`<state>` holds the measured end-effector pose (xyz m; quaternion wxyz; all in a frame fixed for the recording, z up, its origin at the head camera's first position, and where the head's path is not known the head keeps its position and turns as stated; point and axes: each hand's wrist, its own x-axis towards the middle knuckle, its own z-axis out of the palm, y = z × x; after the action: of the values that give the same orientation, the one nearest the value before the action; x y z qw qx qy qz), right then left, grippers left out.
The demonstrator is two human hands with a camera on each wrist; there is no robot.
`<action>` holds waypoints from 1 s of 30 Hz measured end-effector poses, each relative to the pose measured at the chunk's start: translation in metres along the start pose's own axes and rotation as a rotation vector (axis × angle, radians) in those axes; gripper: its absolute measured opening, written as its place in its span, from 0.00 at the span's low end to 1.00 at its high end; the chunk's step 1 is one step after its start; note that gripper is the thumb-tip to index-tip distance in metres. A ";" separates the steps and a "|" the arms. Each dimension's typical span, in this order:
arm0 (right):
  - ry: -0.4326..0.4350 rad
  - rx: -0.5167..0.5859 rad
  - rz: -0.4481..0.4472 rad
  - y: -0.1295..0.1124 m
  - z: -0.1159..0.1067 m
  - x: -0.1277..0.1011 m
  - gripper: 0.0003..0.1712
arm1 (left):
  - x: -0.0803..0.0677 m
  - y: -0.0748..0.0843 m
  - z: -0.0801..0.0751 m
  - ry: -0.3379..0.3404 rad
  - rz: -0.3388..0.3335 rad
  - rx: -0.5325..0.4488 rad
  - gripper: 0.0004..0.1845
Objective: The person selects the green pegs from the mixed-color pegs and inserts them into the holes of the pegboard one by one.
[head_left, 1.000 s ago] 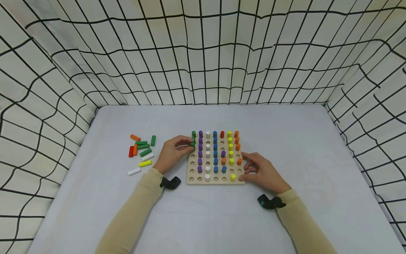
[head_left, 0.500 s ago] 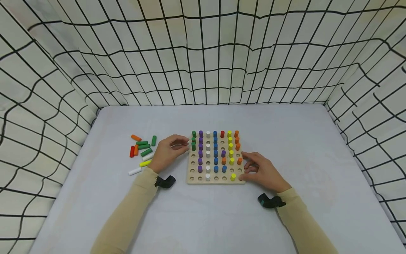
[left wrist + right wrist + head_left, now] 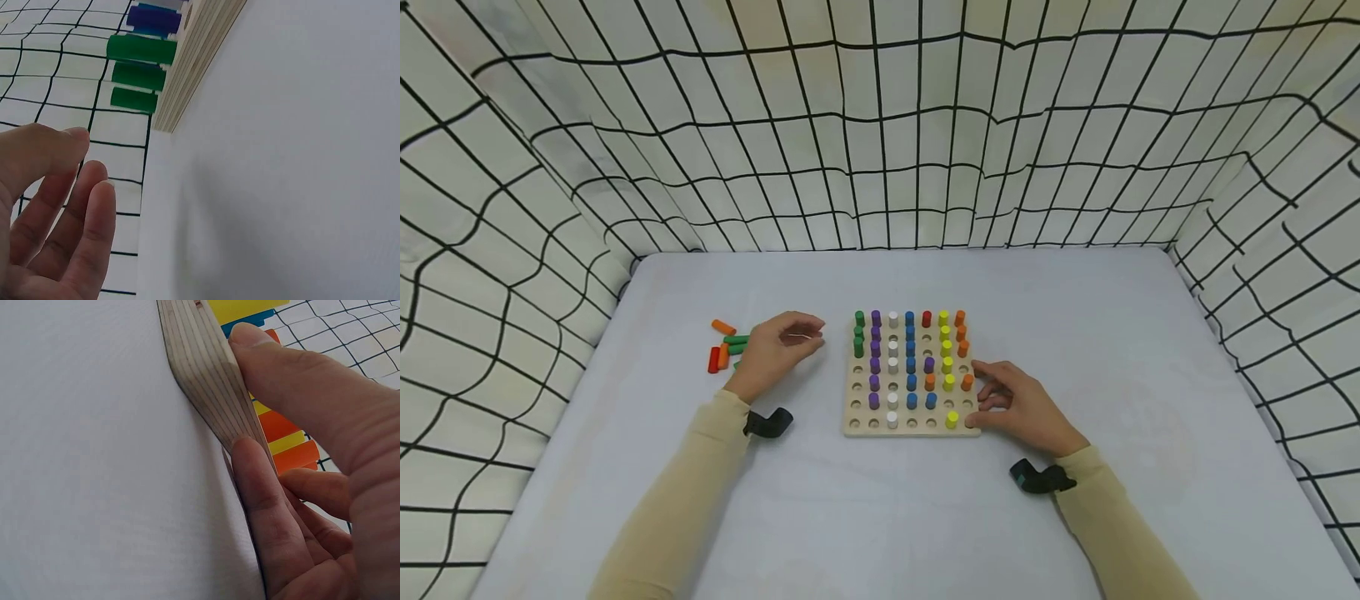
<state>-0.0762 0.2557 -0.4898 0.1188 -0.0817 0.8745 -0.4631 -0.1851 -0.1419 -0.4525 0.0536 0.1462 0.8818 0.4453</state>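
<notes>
The left hand (image 3: pixel 775 354) is empty with loose fingers, and the loose pegs (image 3: pixel 724 348) lie flat just to its left, some hidden under it. The right hand (image 3: pixel 1018 404) is far from them, its fingers pressed on the near right edge of the peg board (image 3: pixel 850 429), which sits between both hands.

1. The left hand (image 3: pixel 775 354) covers part of the loose pegs (image 3: pixel 724 350) on the table; their count cannot be told.
2. In the left wrist view the peg board (image 3: pixel 194 56) is cut off by the top edge.
3. The right hand (image 3: pixel 312 481) hides the board's far edge in the right wrist view.
</notes>
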 end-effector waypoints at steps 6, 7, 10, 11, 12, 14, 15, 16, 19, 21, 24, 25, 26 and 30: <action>-0.003 -0.003 0.011 0.000 -0.001 0.001 0.53 | 0.006 -0.009 -0.030 0.069 0.011 0.052 0.17; -0.004 -0.003 0.015 0.001 0.000 0.001 0.53 | 0.007 -0.011 -0.035 0.078 0.015 0.063 0.18; -0.005 -0.004 0.024 0.002 0.000 0.001 0.53 | 0.009 -0.015 -0.047 0.097 0.018 0.107 0.17; -0.006 -0.006 0.027 0.002 0.000 0.001 0.53 | 0.010 -0.017 -0.050 0.103 0.016 0.126 0.17; -0.006 -0.007 0.027 0.002 0.000 0.001 0.53 | 0.010 -0.019 -0.053 0.106 0.013 0.142 0.17; -0.005 -0.008 0.029 0.002 0.000 0.001 0.53 | 0.011 -0.022 -0.058 0.110 0.005 0.167 0.17; -0.004 -0.009 0.030 0.002 0.000 0.001 0.53 | 0.012 -0.024 -0.060 0.112 -0.003 0.176 0.17; -0.004 -0.011 0.031 0.002 0.000 0.001 0.53 | 0.012 -0.026 -0.061 0.112 -0.008 0.184 0.16; 0.001 -0.017 0.035 0.002 -0.001 0.000 0.54 | 0.014 -0.030 -0.063 0.104 -0.025 0.193 0.16; 0.003 -0.013 0.037 0.002 -0.001 0.001 0.54 | 0.015 -0.033 -0.064 0.087 -0.039 0.197 0.17; 0.004 -0.005 0.036 0.002 -0.001 0.001 0.54 | 0.017 -0.036 -0.065 0.051 -0.071 0.204 0.18; 0.003 -0.005 0.034 0.002 -0.001 0.001 0.54 | 0.017 -0.037 -0.065 0.036 -0.084 0.209 0.18; 0.003 -0.005 0.031 0.002 -0.001 0.001 0.54 | 0.018 -0.038 -0.066 0.023 -0.098 0.213 0.19; 0.007 -0.015 0.027 0.002 -0.001 0.000 0.54 | 0.019 -0.039 -0.066 -0.014 -0.142 0.221 0.19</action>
<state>-0.0766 0.2574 -0.4912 0.1213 -0.0691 0.8794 -0.4552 -0.2264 -0.2088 -0.4434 0.0747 0.0916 0.9332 0.3394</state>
